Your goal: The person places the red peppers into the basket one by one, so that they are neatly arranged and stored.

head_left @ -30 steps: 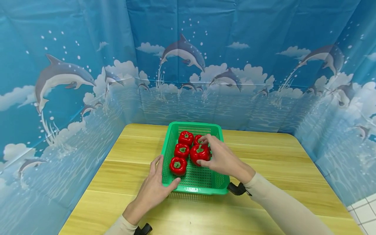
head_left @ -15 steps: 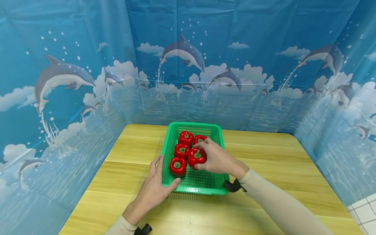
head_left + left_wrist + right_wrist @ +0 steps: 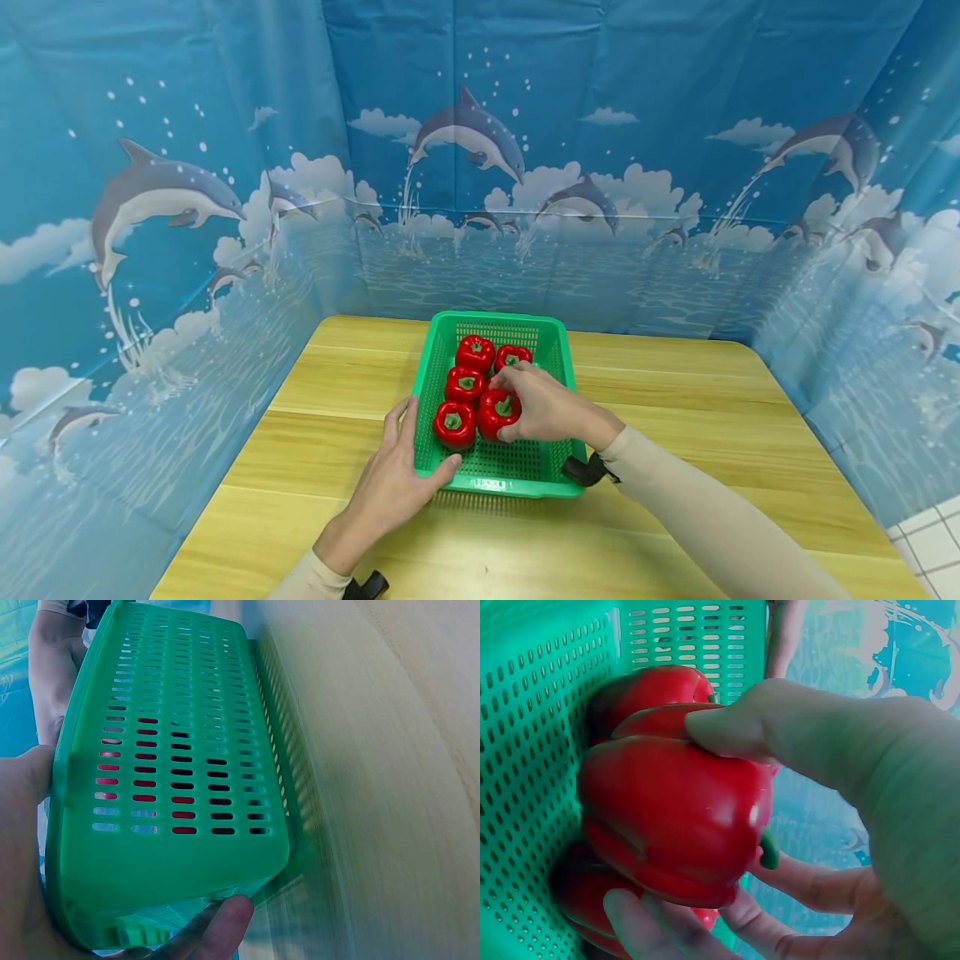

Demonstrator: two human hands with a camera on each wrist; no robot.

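Observation:
A green plastic basket (image 3: 491, 485) holds several red bell peppers, among them a back left pepper (image 3: 475, 353), a back right pepper (image 3: 513, 356), a middle left pepper (image 3: 464, 383) and a front left pepper (image 3: 453, 425). My right hand (image 3: 551, 408) grips one more bell pepper (image 3: 495, 414), beside the front left one. Close up, the thumb (image 3: 731, 731) lies across this pepper's side, fingers under the other side and its green stem (image 3: 769, 847) toward the palm. At the basket's near left corner, my left hand (image 3: 393, 479) holds the rim, thumb over the front edge, fingers along the left wall.
The basket stands on a wood-grain table (image 3: 675, 400). Behind and at both sides hangs a blue dolphin-print curtain (image 3: 465, 267). Black straps with camera mounts (image 3: 585, 471) are on both wrists. White tiles (image 3: 933, 550) show at the lower right.
My right hand has carried its pepper left and toward me, beside the front left one, uncovering more of the back right pepper. The left hand and basket have stayed put.

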